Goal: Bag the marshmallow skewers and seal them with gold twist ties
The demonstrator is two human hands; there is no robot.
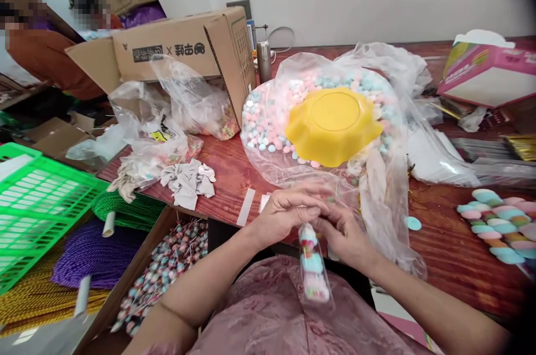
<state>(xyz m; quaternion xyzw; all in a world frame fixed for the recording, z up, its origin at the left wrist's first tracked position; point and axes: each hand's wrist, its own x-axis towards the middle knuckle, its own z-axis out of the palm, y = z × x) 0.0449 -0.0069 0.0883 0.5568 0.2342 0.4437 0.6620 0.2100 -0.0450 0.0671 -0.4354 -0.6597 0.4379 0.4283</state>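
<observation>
In front of my chest hangs a narrow clear bag of candies [312, 265], filled with pink, white and blue pieces. My left hand [288, 207] reaches over its top end, thumb pressed near the bag's neck and fingers blurred. At that same end my right hand [345, 229] pinches with curled fingers; the exact grip points are hidden. Beyond both hands, an upturned yellow scalloped bowl [335, 126] rests on a large clear plastic bag of pastel candies [266, 126].
At right lie bundled candy skewers [498, 226] and a pink box [486, 73]. A cardboard box [176, 53], plastic bags and a grey cloth [188, 182] occupy the left. Below stand a green basket [37, 204], coloured twisted cords [92, 254] and a carton of lollipops [167, 271]. Two people are at far left.
</observation>
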